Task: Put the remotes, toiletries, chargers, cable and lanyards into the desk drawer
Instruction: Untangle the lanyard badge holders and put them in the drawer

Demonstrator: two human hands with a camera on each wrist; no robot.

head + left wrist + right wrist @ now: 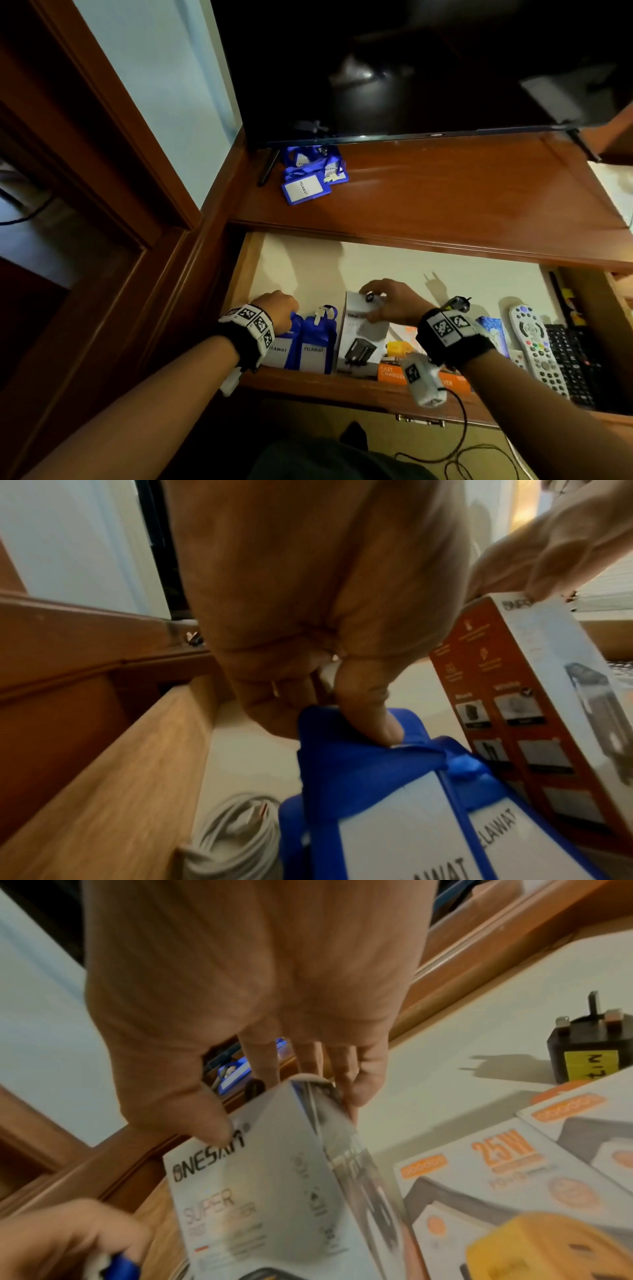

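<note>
Pinching the blue strap of a lanyard [359, 772] between thumb and curled fingers [369, 712], the left hand [277, 310] holds it at the left end of the open drawer [308, 267], beside a second badge marked PELAWAT [317, 342]. A coiled white cable [236, 834] lies just left of them against the drawer wall. The right hand [390, 301] grips the top of a white charger box [363, 335], thumb on the front face and fingers [352, 1093] over the far edge; the box stands tilted. To its right lie orange charger boxes [496, 1177], a black plug [589, 1053] and two remotes [537, 346]. More lanyards [311, 174] lie on the counter [445, 192] under the TV [428, 68].
</note>
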